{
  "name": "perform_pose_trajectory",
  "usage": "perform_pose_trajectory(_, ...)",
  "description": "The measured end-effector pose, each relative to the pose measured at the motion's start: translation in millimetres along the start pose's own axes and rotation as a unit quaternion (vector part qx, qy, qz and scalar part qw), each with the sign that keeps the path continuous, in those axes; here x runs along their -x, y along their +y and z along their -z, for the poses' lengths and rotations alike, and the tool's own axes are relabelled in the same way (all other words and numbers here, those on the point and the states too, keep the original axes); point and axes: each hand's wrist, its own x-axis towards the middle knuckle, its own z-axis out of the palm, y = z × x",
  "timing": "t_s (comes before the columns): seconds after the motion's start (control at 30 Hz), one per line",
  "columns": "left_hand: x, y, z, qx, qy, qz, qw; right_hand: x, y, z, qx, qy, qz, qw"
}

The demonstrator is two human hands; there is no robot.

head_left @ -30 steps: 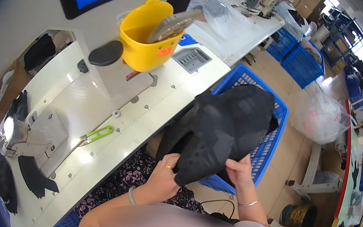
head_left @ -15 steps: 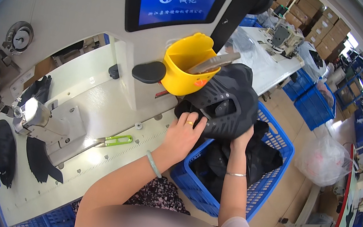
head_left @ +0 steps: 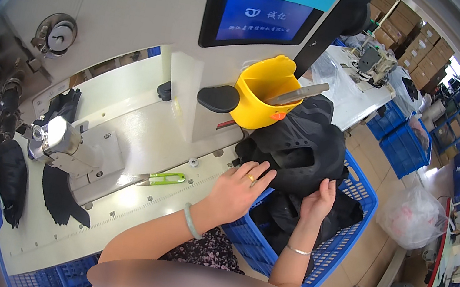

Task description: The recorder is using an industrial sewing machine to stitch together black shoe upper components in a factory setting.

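Note:
A pile of black moulded pieces [head_left: 310, 142], the top one with cut-out openings and small holes, lies at the machine bed's right end, partly behind the yellow holder. I cannot tell what kind of pieces they are. On the near left edge my left hand [head_left: 237, 191] rests with bent fingers, gripping it, fingertips partly out of sight. My right hand [head_left: 318, 203] pinches the near right edge, palm toward me. Below both hands, more black pieces [head_left: 278, 216] fill a blue crate [head_left: 343, 249].
The white sewing machine carries a screen [head_left: 260, 23] and a yellow holder [head_left: 269, 95] with a metal tool in it. Green-handled thread snips [head_left: 165, 178] lie on the bed, and dark cut pieces [head_left: 64, 194] sit beside the metal arm. A plastic bag [head_left: 414, 216] stands at right.
The view has shifted, so the scene sits farther right. My right hand has come from under the pile to its near edge, and the top piece's front lies flatter.

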Motion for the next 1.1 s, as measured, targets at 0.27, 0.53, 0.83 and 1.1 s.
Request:
perform_pose_trajectory(0.27, 41.2, 4.8, 62.6, 0.162, 0.09, 0.12, 0.975, -19.7, 13.2, 15.4, -0.382, -0.384, -0.183, 0.82)
perform_pose_trajectory(0.53, 83.5, -6.5, 73.5, 0.31, 0.044, 0.22, 0.924, -26.0, 36.9, -18.0, -0.302, -0.317, -0.159, 0.885)
perform_pose_trajectory(0.83, 110.8, -8.8, 96.5, 0.629, 0.145, 0.29, 0.706, 34.8, 34.5, -94.4, -0.109, -0.429, -0.284, 0.851)
perform_pose_trajectory(1.1, 161.1, -6.9, 134.3, 0.57, 0.236, 0.314, 0.722, 90.6, 47.2, -165.1, 0.144, -0.431, -0.251, 0.855)
